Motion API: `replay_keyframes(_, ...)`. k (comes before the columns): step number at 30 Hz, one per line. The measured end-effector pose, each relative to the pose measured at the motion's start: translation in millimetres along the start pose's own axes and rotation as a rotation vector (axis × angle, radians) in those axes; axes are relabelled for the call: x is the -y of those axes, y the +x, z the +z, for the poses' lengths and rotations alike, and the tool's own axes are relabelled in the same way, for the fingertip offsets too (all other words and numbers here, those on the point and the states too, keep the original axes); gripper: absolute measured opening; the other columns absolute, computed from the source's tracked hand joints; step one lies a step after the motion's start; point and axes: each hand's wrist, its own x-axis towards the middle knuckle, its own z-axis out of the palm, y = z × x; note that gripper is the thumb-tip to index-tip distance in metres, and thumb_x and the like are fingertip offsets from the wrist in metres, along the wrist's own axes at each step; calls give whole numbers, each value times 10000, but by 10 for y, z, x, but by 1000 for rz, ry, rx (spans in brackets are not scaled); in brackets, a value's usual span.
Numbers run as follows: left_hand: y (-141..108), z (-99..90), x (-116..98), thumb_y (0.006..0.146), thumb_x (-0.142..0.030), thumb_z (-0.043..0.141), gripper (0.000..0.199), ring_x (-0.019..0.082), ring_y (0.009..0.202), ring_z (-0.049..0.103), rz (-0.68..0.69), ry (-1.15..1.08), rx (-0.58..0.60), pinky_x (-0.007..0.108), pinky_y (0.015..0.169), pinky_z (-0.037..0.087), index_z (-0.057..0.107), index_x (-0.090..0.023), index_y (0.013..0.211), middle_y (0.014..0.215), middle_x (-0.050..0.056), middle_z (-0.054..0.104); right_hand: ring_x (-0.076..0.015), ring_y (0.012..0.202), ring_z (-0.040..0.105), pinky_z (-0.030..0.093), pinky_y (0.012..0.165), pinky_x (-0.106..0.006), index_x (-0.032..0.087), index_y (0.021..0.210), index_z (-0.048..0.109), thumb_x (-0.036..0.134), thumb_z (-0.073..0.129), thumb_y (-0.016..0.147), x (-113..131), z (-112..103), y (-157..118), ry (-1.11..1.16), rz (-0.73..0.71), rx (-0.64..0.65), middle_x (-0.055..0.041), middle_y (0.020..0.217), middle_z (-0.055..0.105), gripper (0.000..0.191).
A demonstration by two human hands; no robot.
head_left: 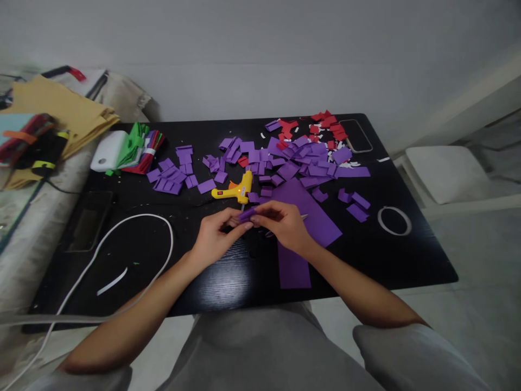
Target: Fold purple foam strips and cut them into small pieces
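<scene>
Between my fingertips is a small folded purple paper piece (246,215). My left hand (215,234) pinches its left end, and my right hand (283,222) pinches its right end. A yellow glue gun (234,191) lies just beyond my hands, its nozzle partly hidden. Scissors (304,216) show only in part beneath my right hand. Large purple sheets (307,209) lie under and beside that hand. Many small folded purple paper pieces (305,157) are heaped farther back, with another group (169,176) to the left.
Red paper scraps (329,129) lie at the back right near a phone-shaped outline (356,136). A white ring (394,220) is at the right. On the left are a white cable (171,233), a dark phone (90,220) and bundled coloured strips (140,146) on the black table (228,293).
</scene>
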Motion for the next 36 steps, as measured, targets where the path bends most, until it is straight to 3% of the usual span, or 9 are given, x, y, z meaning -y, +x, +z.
replay_keyframes(5, 23, 11, -55, 855, -345, 812, 198, 125, 584, 685, -187, -231, 51, 224, 587, 564, 749, -158, 852, 671, 9, 745, -147, 672, 733, 644, 754, -319, 195, 867, 787, 409, 957, 669, 57, 18, -1, 87, 108, -10, 3, 755, 776, 337)
replay_keyframes(14, 48, -28, -2, 832, -398, 857, 272, 122, 578, 669, -361, -499, 38, 224, 574, 563, 759, -147, 798, 675, 24, 741, -143, 782, 772, 674, 829, -315, 215, 924, 824, 428, 895, 771, 73, 19, 8, 348, 220, 43, -3, 857, 800, 271)
replay_keyframes(23, 54, -6, -34, 807, -439, 867, 330, 121, 562, 643, -320, -412, -9, 233, 575, 547, 721, -146, 768, 639, 12, 714, -143, 712, 757, 652, 780, -305, 195, 870, 775, 388, 953, 675, 81, 57, -25, 210, 154, 0, 9, 773, 781, 326)
replay_keyframes(27, 53, -12, -71, 819, -436, 849, 319, 140, 620, 677, -277, -316, 19, 259, 647, 567, 716, -147, 810, 684, 23, 734, -148, 719, 735, 628, 771, -310, 199, 903, 789, 364, 884, 755, 66, 56, -31, 92, 64, -23, -2, 788, 772, 241)
replay_keyframes(31, 35, -17, -75, 806, -355, 860, 335, 158, 782, 724, -170, -233, 26, 282, 782, 593, 728, -159, 1043, 860, 36, 769, -170, 828, 736, 609, 800, -311, 218, 936, 804, 308, 791, 844, 90, 49, -45, -77, -67, -34, -29, 919, 794, 130)
replay_keyframes(36, -3, -38, -74, 872, -357, 788, 303, 156, 757, 716, -78, -155, 38, 287, 774, 600, 720, -167, 1099, 876, 48, 770, -183, 859, 731, 604, 779, -310, 230, 975, 799, 300, 729, 907, 130, 45, -72, -235, -170, -40, -41, 965, 790, 120)
